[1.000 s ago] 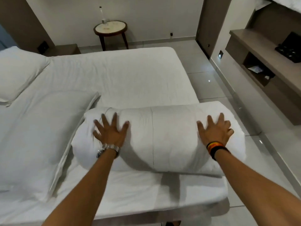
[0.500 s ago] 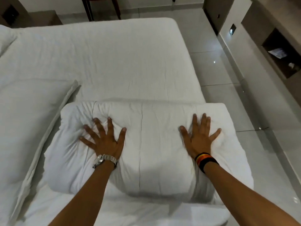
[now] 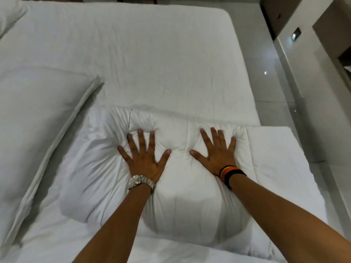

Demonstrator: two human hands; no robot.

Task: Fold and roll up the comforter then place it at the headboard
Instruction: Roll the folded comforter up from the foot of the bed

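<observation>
The white comforter (image 3: 190,202) lies rolled into a thick bundle across the near part of the bed (image 3: 152,63). Its right end overhangs the mattress edge. My left hand (image 3: 143,158), with a metal watch on the wrist, presses flat into the bundle's top with fingers spread. My right hand (image 3: 216,152), with a striped wristband, presses down the same way just to the right. Both palms dent the fabric near the middle. Neither hand grips anything.
A white pillow (image 3: 34,120) lies at the left, its corner close to the bundle's left end. Another pillow corner (image 3: 7,14) shows at the top left. Tiled floor (image 3: 284,103) and a wall with a wooden shelf unit (image 3: 330,31) run along the right.
Both hands have slid inward toward the bundle's middle and press deeper into it. The view has tilted down and closer, so the side table and far wall have left the frame.
</observation>
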